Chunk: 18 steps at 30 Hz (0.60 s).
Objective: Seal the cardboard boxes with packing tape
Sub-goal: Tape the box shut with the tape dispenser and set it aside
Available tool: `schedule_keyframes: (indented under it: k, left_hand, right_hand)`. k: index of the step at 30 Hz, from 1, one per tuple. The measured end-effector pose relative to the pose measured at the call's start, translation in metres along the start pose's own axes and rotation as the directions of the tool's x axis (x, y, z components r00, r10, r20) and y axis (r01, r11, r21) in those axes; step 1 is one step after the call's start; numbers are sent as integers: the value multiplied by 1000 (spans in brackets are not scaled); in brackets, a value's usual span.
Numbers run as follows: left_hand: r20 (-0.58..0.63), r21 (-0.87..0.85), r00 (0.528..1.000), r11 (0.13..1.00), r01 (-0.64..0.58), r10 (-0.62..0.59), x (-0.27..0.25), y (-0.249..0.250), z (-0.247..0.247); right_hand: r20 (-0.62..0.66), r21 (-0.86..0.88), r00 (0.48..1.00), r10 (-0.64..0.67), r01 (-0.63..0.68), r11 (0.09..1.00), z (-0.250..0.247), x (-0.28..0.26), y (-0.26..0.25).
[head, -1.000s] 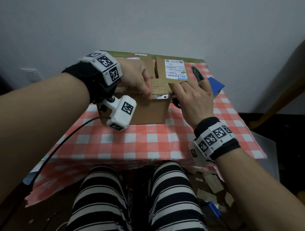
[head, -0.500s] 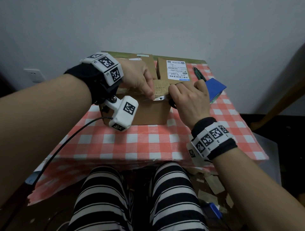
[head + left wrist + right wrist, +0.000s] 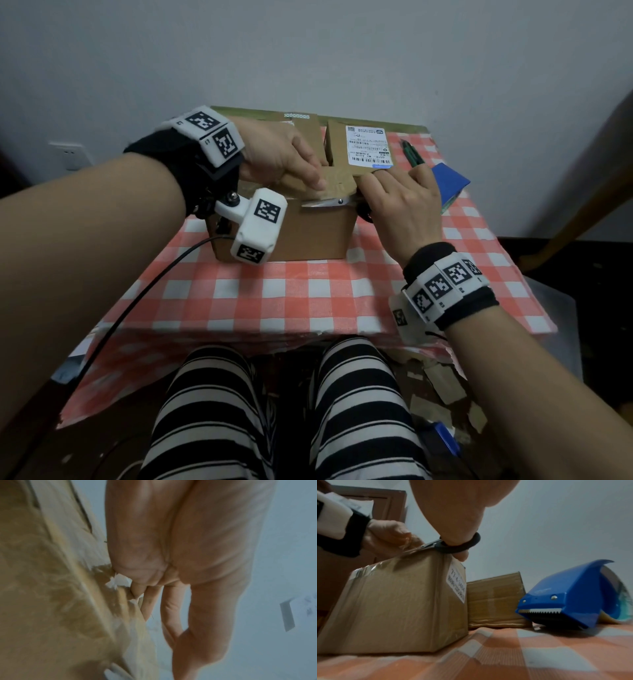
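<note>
A brown cardboard box [image 3: 308,236] stands on the checked tablecloth in front of me. My left hand [image 3: 313,178] pinches a strip of clear packing tape [image 3: 410,551] at the box's top front edge; the left wrist view shows its fingertips [image 3: 137,589] closed against the box [image 3: 51,588]. My right hand [image 3: 373,192] grips black-handled scissors [image 3: 329,202], whose blades lie along that edge and point left at the tape. In the right wrist view my thumb goes through the scissors' handle ring [image 3: 458,546] above the box [image 3: 399,601].
A second box [image 3: 363,147] with a white shipping label stands just behind the first. The blue tape dispenser [image 3: 573,596] lies on the cloth to the right, with a green pen-like tool [image 3: 411,154] behind it. The checked table [image 3: 308,294] ends near my knees.
My right hand has moved left with the scissors, bringing the blades up to the tape at the box's top edge. My left hand has kept its hold.
</note>
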State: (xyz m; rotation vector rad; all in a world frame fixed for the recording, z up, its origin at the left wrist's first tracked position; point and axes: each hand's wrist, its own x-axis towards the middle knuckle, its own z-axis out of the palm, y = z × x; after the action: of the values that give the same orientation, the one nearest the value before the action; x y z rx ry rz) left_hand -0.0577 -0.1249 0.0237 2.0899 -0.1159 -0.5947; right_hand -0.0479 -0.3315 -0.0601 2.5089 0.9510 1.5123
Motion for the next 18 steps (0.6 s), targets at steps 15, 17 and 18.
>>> schedule_keyframes:
  k: [15, 17, 18]
  left_hand:
    - [-89, -119, 995, 992, 31, -42, 6, 5, 1]
    - [-71, -104, 996, 994, 41, -48, 8, 4, 1]
    - [-50, -100, 997, 994, 45, -50, 8, 4, 0]
  right_hand:
    - [509, 552, 797, 326, -593, 587, 3, -7, 18]
    - [560, 490, 703, 439, -708, 508, 5, -7, 24]
    - [606, 416, 639, 473, -762, 496, 5, -5, 27]
